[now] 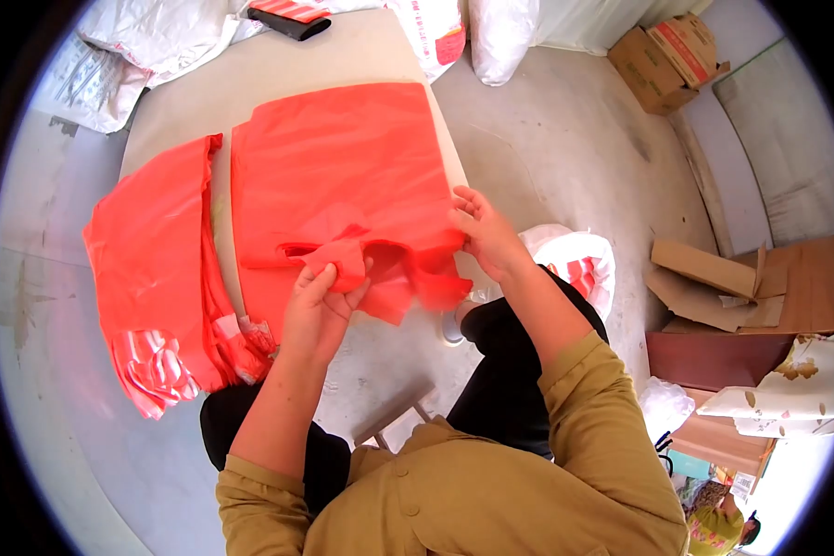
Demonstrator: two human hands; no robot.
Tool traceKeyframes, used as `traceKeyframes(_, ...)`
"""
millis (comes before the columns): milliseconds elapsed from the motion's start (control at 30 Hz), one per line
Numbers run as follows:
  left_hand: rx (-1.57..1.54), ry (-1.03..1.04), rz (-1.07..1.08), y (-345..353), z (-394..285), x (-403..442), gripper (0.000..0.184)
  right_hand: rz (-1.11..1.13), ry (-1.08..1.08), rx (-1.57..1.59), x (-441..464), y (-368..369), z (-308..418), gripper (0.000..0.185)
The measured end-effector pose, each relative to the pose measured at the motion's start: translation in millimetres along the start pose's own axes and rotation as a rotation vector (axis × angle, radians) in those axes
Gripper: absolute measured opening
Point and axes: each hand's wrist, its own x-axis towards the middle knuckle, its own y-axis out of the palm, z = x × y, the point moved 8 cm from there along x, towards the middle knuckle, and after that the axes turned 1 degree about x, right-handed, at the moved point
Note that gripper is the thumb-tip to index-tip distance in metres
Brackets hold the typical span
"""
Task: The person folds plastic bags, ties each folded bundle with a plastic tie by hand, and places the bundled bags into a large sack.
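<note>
With our left hand (pixel 322 304), we are pinching the near edge of the red plastic (pixel 343 171), seemingly to control its loose folds; our right hand (pixel 493 238) is hanging half-spread at its right edge, contact unclear. The plastic is lying on the bench (pixel 361 51), long axis running roughly near to far, loose end facing us.

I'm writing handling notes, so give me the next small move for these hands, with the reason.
Probably, the right hand should smooth the near right corner of the large red plastic stack: that corner looks loose and wavy, the right hand is close by, and the left hand pinches a flap at the near edge.
</note>
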Motion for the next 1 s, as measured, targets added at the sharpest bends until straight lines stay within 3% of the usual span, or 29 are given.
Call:
traceKeyframes(133,0.029,-0.037,-0.031,-5.6,3.2,-5.1,0.032,0.014,-0.082,-0.049,-23.9,12.8,5.6,0.076)
traceKeyframes(233,0.071,-0.067,-0.062,-13.8,7.3,-9.9,0.032,0.071,-0.273,-0.304,-35.7,15.4,15.8,0.072)
traceKeyframes(333,0.175,-0.156,-0.132,-22.3,14.8,-20.6,0.028,0.200,-0.103,-0.234,-54.5,17.8,21.9,0.060)
traceKeyframes(467,0.421,-0.375,-0.193,-36.3,29.8,-43.0,0.024,0.443,-0.059,-0.316,-68.8,24.0,23.4,0.037)
traceKeyframes(567,0.632,-0.500,-0.167,-44.2,38.4,-56.2,0.024,0.626,-0.133,-0.530,-81.1,40.3,21.1,0.021)
traceKeyframes(667,0.791,-0.571,-0.070,-53.0,44.4,-64.9,0.025,0.703,-0.005,-0.635,-82.1,44.0,4.1,0.020)
traceKeyframes(800,1.067,-0.642,0.199,-25.3,34.9,-73.5,0.022,0.688,-0.069,-0.655,-75.4,48.9,10.2,0.019)
traceKeyframes(933,1.036,-0.292,0.089,-23.4,-10.1,-52.7,0.018,0.651,-0.046,-0.576,-63.2,56.3,7.3,0.020)
traceKeyframes(967,1.047,-0.112,-0.046,-25.8,-32.0,-43.1,0.017,0.635,-0.007,-0.551,-57.1,56.3,3.6,0.020)
traceKeyframes(1000,1.294,0.089,-0.114,-20.3,-54.4,-36.4,0.021,0.615,0.032,-0.527,-51.0,55.6,-0.1,0.020)
